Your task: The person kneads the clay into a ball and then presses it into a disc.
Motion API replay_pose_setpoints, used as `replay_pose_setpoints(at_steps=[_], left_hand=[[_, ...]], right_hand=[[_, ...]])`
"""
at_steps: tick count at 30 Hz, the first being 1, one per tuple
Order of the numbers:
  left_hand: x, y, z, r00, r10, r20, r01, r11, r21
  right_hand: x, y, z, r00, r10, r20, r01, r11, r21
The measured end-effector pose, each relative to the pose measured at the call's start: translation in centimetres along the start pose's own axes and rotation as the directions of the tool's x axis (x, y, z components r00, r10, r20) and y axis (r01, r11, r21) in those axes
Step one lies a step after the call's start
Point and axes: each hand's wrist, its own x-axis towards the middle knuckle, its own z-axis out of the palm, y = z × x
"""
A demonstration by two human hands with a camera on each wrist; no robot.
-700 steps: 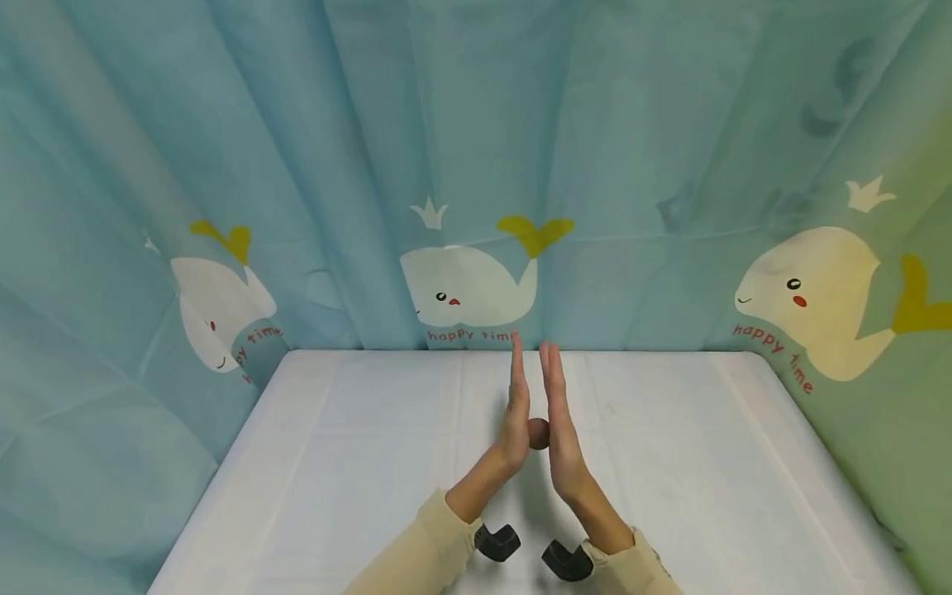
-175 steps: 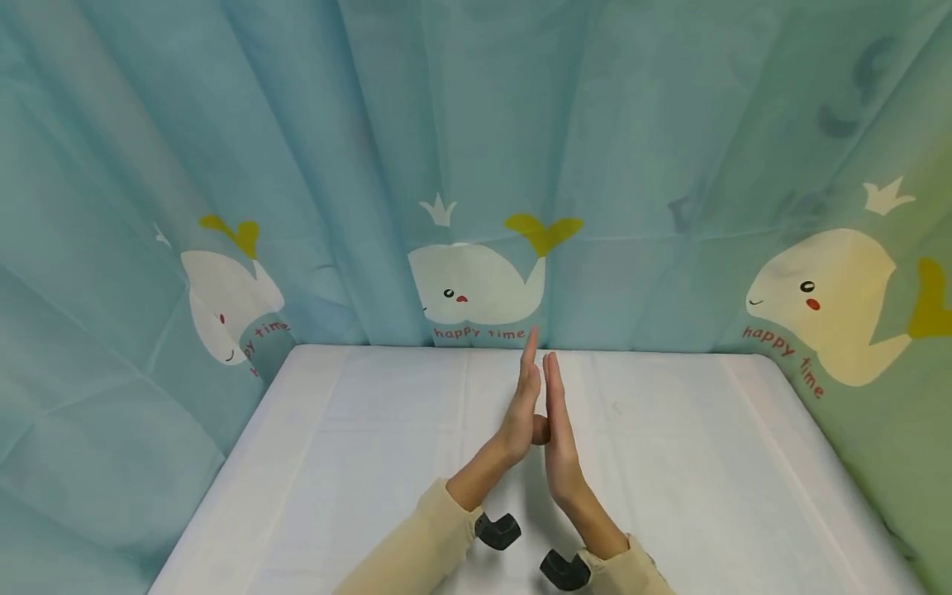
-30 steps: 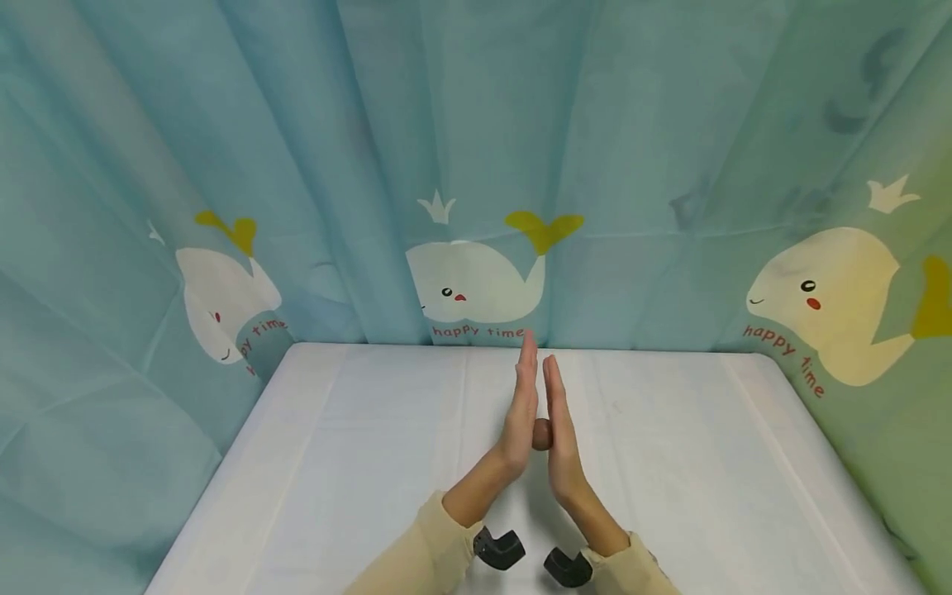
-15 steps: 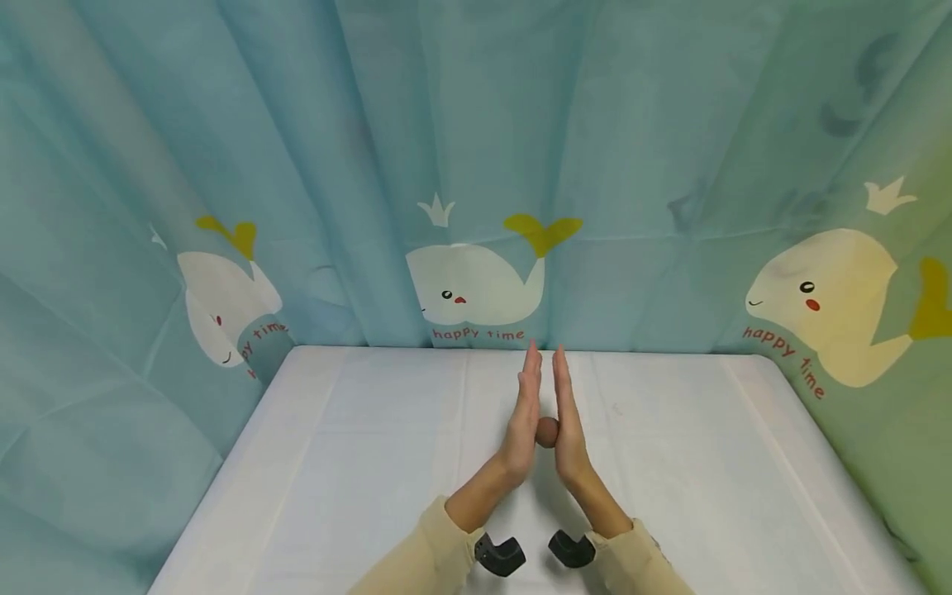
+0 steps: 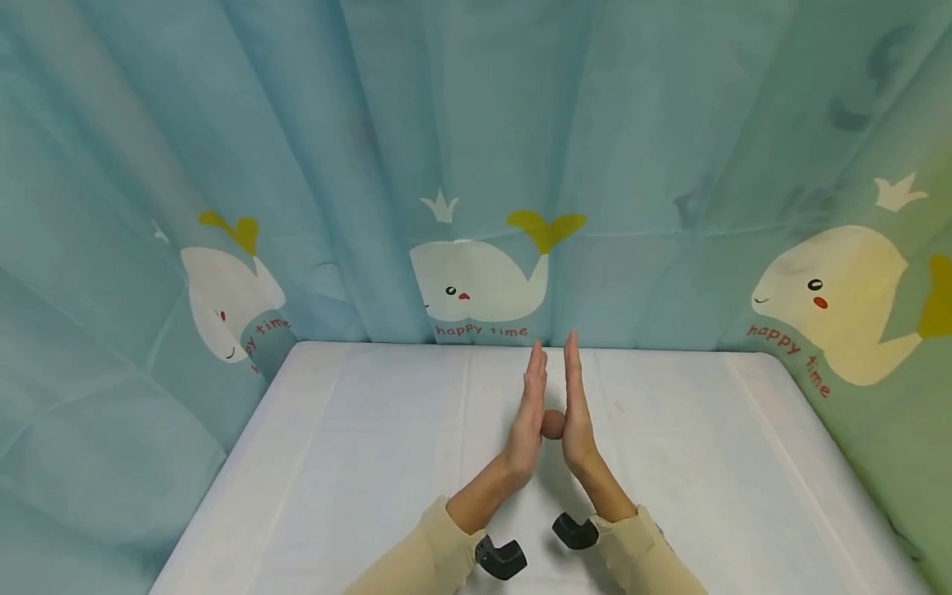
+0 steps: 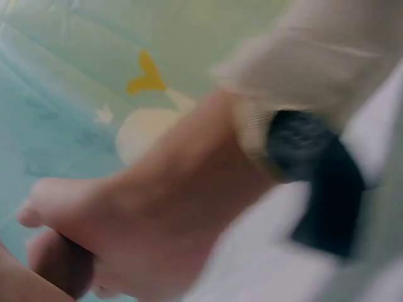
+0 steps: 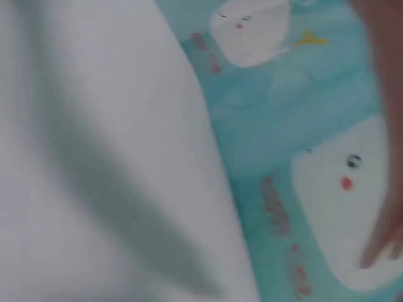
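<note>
A small, smooth brown ball (image 5: 554,424) sits between my two upright palms, above the white table, in the head view. My left hand (image 5: 525,430) presses its left side with straight fingers pointing forward. Against its right side lies my right hand (image 5: 578,421), also flat, its fingertips slightly farther forward than the left ones. The left wrist view catches the ball (image 6: 69,264) in shadow at the lower left, beside the blurred right hand (image 6: 138,233). The right wrist view holds only a blurred strip of a hand along its right edge; the ball is out of it.
A white-covered table (image 5: 372,430) spreads below the hands. Behind it hangs a blue-green curtain (image 5: 640,165) printed with white whales. Black wrist devices, the left (image 5: 502,559) and the right (image 5: 576,531), stick out from the beige sleeves.
Over the last second the right hand has slid forward and a little right against the left, its fingertips passing the left ones. The ball has shifted slightly right and stays between the palms throughout.
</note>
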Motion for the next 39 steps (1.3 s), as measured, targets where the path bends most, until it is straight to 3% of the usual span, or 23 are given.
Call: replay_pose_setpoints(at_steps=[3, 6, 10, 12, 16, 20, 24, 27, 29, 34, 39], left_hand=[[0.7, 0.3, -0.6, 0.999, 0.017, -0.049, -0.017, 1.000, 0.008], [1.2, -0.4, -1.2, 0.995, -0.017, -0.102, 0.018, 1.000, 0.011], [0.7, -1.3, -0.9, 0.995, -0.081, -0.062, 0.081, 0.997, 0.004], [0.2, -1.4, -0.4, 0.996, -0.087, -0.027, 0.086, 0.996, -0.019], [0.0, -0.4, 0.1, 0.999, -0.046, -0.007, 0.046, 0.998, -0.051], [0.8, 0.6, -0.6, 0.999, -0.003, -0.042, 0.003, 1.000, 0.015], [1.9, -0.9, -1.8, 0.998, 0.004, -0.058, 0.001, 0.996, 0.084], [1.6, -2.7, -1.5, 1.000, -0.018, -0.019, 0.020, 0.996, 0.089], [1.0, -3.1, -0.9, 1.000, -0.020, 0.002, 0.020, 0.999, 0.049], [0.8, -1.4, -0.5, 0.997, 0.071, 0.027, -0.071, 0.997, -0.015], [2.0, -0.7, -1.4, 0.995, 0.097, -0.004, -0.097, 0.991, 0.093]], right_hand=[[-1.5, -0.2, 1.1, 0.999, 0.001, 0.051, -0.002, 1.000, 0.023], [-2.3, -1.5, 2.0, 0.996, -0.032, 0.079, 0.031, 0.999, 0.015], [-0.9, -2.7, 1.5, 0.996, -0.077, 0.043, 0.077, 0.997, -0.010], [0.3, -2.5, 0.8, 0.998, -0.062, 0.022, 0.062, 0.998, -0.010], [1.1, -0.6, -0.3, 1.000, -0.015, 0.018, 0.014, 0.999, 0.033], [-0.7, 0.1, 0.8, 0.998, 0.012, 0.068, -0.019, 0.994, 0.110], [-1.8, -1.5, 2.1, 0.995, -0.035, 0.098, 0.025, 0.994, 0.105], [-0.8, -2.5, 1.4, 0.995, -0.068, 0.076, 0.064, 0.997, 0.052], [0.2, -2.4, 0.6, 0.997, -0.057, 0.056, 0.056, 0.998, 0.017], [1.1, -0.3, -0.4, 0.997, -0.058, 0.051, 0.057, 0.998, 0.028], [-1.6, 0.1, 1.0, 0.991, -0.067, 0.114, 0.057, 0.995, 0.082]])
